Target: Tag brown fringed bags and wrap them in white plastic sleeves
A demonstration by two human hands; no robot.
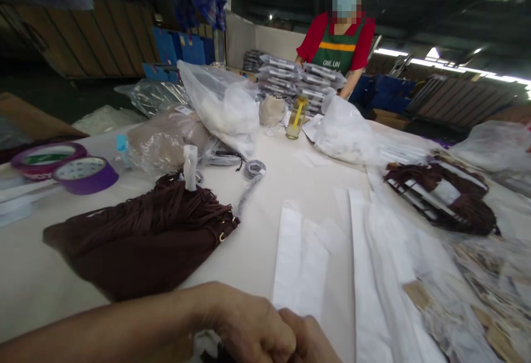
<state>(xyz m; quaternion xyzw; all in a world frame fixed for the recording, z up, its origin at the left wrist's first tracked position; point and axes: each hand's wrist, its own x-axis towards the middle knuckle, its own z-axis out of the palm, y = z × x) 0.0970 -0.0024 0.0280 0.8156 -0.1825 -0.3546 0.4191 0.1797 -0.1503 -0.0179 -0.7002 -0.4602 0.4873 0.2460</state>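
Observation:
My left hand [253, 324] is closed at the bottom edge of the view, with its forearm coming in from the left. Against it presses my right hand [309, 338], also closed and partly cut off by the frame. What lies in their fingers is hidden. Below my left wrist shows a bit of something dark and white, too little to name. Just beyond my left forearm lies a dark brown fringed bag [145, 247] with a gold ring, its strap wrapped in grey. White paper strips [288, 252] lie beyond my hands.
Purple tape rolls [85, 175] sit at the left. A bottle with yellow [296, 119] stands mid-table between plastic bags [224, 103]. More brown fringed goods [443, 197] and packets [493, 296] are at the right. A co-worker [338, 47] stands behind stacked packages [277, 78].

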